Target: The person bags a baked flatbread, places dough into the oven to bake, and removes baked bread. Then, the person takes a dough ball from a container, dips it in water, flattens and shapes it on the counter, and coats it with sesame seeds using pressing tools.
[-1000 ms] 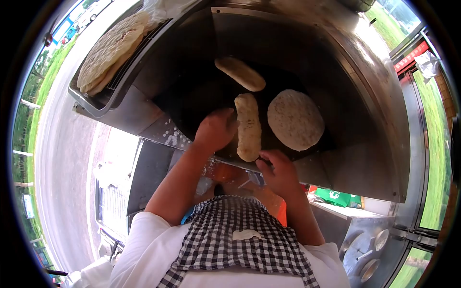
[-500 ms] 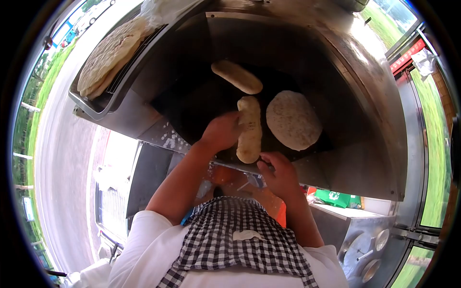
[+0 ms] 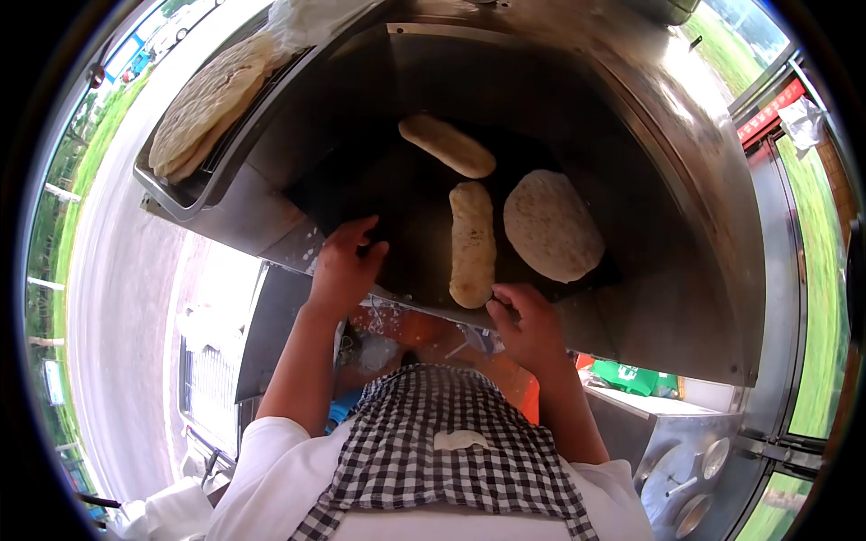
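A long oval flatbread (image 3: pixel 473 243) with browned spots lies on the dark griddle (image 3: pixel 410 203) inside a deep metal-walled oven. My left hand (image 3: pixel 347 266) is held over the griddle's near left edge, away from the bread, with thumb and fingers apart and nothing in it. At the bread's near end, my right hand (image 3: pixel 526 323) has its fingertips right beside the crust, fingers bent and the thumb apart from the forefinger. To the right sits a wide round flatbread (image 3: pixel 553 225). Farther back, a second long flatbread (image 3: pixel 447 146) rests at a slant.
On the upper left, a tray (image 3: pixel 185 206) with a rack carries stacked large flatbreads (image 3: pixel 212 99) beside a clear plastic bag (image 3: pixel 311 22). The oven's metal wall (image 3: pixel 672 307) rises at the right. Below right stands a steel cabinet (image 3: pixel 672 442) with round dials.
My left hand has come off the middle long flatbread and moved left, its fingers spreading. My right hand has stayed by the bread's near end.
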Demonstrator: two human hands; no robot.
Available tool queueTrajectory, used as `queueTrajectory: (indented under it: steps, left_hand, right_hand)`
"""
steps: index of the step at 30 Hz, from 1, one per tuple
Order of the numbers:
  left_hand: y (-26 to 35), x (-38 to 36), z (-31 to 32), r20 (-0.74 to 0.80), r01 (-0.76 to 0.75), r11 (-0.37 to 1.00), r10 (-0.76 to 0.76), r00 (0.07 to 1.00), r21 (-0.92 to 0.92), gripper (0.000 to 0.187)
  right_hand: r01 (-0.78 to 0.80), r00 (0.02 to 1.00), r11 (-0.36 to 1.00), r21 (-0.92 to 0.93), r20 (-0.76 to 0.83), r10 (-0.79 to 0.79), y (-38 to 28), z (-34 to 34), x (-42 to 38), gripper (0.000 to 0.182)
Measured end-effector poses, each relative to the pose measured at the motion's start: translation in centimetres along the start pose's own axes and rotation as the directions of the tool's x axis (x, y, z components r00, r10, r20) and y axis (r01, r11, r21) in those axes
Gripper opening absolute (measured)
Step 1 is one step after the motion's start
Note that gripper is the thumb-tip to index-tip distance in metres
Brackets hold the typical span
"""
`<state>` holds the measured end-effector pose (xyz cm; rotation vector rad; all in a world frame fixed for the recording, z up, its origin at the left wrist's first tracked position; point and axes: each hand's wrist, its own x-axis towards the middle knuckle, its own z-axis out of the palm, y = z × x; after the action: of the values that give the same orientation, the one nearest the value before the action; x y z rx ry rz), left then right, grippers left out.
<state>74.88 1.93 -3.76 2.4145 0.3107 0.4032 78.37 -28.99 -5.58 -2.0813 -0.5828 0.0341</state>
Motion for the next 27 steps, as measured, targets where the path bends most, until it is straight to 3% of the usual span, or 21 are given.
queueTrajectory:
  steps: [15, 27]
  left_hand:
    - [0.8, -5.6, -0.2, -0.053, 0.022, 0.993, -0.016, 0.998, 0.117, 0.048]
    - [1.5, -6.5, -0.3, -0.064, 0.0, 0.999, 0.002, 0.998, 0.037, 0.047]
  right_hand:
    - [0.117, 0.992, 0.992, 0.042, 0.05, -0.119, -0.1, -2.3, 0.5, 0.02]
    - [0.131, 0.991, 0.991, 0.023, 0.023, -0.131, -1.1, -3.0, -0.8, 0.016]
